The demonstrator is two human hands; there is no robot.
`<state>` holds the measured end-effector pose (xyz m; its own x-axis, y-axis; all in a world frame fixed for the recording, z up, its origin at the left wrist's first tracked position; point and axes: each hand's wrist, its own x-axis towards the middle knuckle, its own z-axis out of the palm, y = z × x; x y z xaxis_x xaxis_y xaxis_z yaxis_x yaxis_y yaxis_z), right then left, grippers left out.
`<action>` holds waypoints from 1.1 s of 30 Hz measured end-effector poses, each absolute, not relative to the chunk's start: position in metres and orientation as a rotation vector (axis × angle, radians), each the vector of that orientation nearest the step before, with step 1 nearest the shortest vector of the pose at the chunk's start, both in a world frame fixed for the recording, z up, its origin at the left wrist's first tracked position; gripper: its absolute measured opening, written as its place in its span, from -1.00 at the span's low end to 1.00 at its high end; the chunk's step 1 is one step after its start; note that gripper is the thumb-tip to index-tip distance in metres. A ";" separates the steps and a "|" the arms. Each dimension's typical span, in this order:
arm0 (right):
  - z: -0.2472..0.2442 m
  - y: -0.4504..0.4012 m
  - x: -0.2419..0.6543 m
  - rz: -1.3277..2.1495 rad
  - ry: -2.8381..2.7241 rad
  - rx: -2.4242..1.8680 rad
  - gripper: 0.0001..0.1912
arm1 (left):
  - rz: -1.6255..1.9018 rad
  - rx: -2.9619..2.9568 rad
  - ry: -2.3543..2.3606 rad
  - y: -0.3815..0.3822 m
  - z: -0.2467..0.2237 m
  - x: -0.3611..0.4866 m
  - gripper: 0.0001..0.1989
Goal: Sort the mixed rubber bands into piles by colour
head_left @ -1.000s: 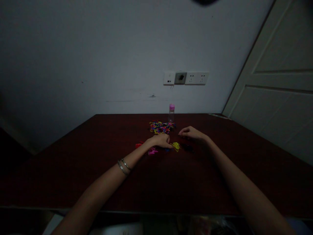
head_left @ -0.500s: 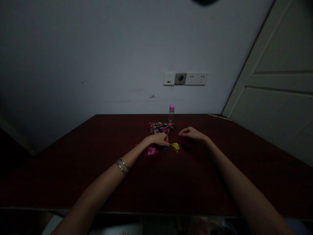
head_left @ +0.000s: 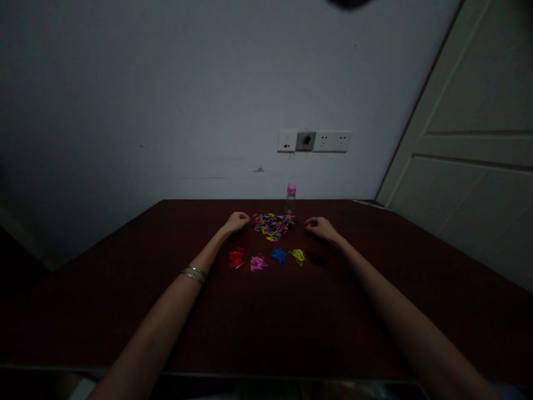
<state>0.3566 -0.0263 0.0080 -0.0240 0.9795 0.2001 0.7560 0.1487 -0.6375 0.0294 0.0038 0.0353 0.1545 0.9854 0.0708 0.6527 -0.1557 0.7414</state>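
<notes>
My left hand (head_left: pixel 237 221) is at the left edge of a mixed heap of small, thin coloured pieces (head_left: pixel 273 225). Its fingers are pinched together, and whatever may be between them is too small to make out. To the right of the heap, my right hand (head_left: pixel 320 227) rests low over the table with curled fingers and thumb together; any content is hidden. Nearer to me lie separate small piles in a row: red pieces (head_left: pixel 237 259), pink pieces (head_left: pixel 258 263), blue pieces (head_left: pixel 278 256), yellow pieces (head_left: pixel 298 256) and dark pieces (head_left: pixel 318 259).
A clear bottle with a pink cap (head_left: pixel 291 199) stands behind the heap. The dark red table (head_left: pixel 266 316) meets a pale wall with sockets (head_left: pixel 332 142). A panelled door (head_left: pixel 470 166) is at the right.
My left hand has moved from beside the yellow pile to the far left of the heap, uncovering the red and blue piles. My right hand stays nearly in place; the view has tilted slightly.
</notes>
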 end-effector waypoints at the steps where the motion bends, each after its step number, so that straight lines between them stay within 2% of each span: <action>1: 0.006 -0.022 0.354 0.438 -1.849 -1.646 -0.73 | 0.798 1.823 1.616 0.006 0.031 0.022 -0.76; 6: -0.002 -0.008 0.342 0.321 -1.886 -1.637 -0.66 | 0.941 1.626 1.730 0.013 0.016 0.005 -0.74; 12: -0.003 -0.003 0.343 0.262 -1.887 -1.669 -0.71 | 0.987 1.736 1.775 0.016 0.010 0.012 -0.83; 33: -0.016 0.010 0.347 0.258 -1.803 -1.734 -0.83 | 1.090 1.824 1.781 0.007 0.004 0.014 -0.84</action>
<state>0.3467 0.0101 -0.0165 0.0503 0.9550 0.2925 0.8344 0.1207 -0.5378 0.0138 0.0073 0.0043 -0.0965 0.9585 0.2684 0.6750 -0.1352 0.7253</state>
